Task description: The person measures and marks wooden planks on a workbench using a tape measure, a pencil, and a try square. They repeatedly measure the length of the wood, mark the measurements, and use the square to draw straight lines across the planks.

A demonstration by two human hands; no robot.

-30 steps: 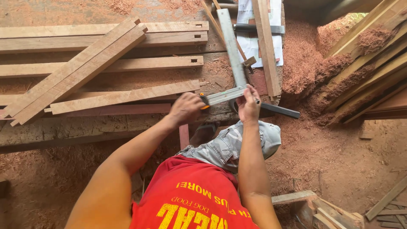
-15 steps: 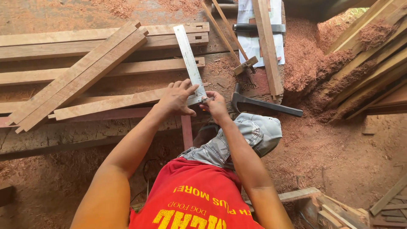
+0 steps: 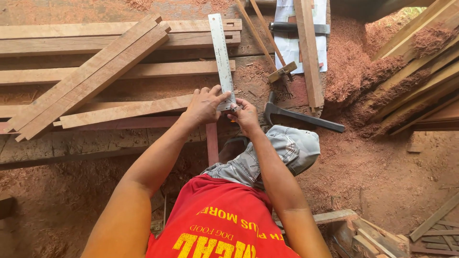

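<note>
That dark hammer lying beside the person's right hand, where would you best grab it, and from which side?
Grip the hammer on its long straight handle, about midway, coming from above and the right. The handle lies flat and bare, pointing right across the sawdust, while the head end sits close to the right hand and the steel square.

Matt grey metal square ruler [image 3: 222,57] lying on rough-sawn reddish wooden plank [image 3: 129,109]; loose fibrous sawdust [image 3: 344,62] nearby.

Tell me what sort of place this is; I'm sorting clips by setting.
Likely a rough woodworking shop: cut timber lengths, heaps of reddish sawdust, and a metal square held by both hands.
</note>
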